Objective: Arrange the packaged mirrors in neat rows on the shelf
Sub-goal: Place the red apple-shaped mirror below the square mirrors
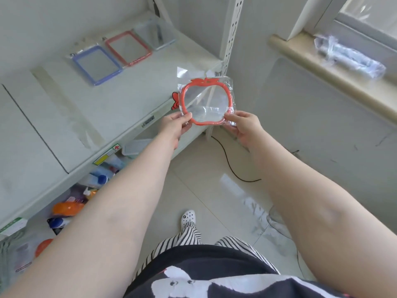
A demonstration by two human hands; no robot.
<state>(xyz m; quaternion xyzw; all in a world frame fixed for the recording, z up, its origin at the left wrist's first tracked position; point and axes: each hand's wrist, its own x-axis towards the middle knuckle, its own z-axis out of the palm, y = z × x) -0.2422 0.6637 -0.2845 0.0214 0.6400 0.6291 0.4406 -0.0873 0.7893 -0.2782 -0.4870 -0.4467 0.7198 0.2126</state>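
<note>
Both my hands hold a red apple-shaped mirror [206,102] in a clear plastic bag, out in front of the shelf's right end. My left hand [175,125] pinches its lower left rim and my right hand [243,126] grips its lower right corner. On the white shelf [90,108], three rectangular packaged mirrors lie in a row at the back: a blue-framed one [96,64], a red-framed one [128,47] and a pale grey one [155,34]. Another red apple-shaped piece [175,100] peeks out behind the held mirror at the shelf's front edge.
A perforated shelf upright [233,33] stands right of the shelf. Bottles and packets [71,206] fill the lower shelf at left. A black cable [231,166] crosses the tiled floor. Clear plastic packaging [348,55] lies on the window sill at right.
</note>
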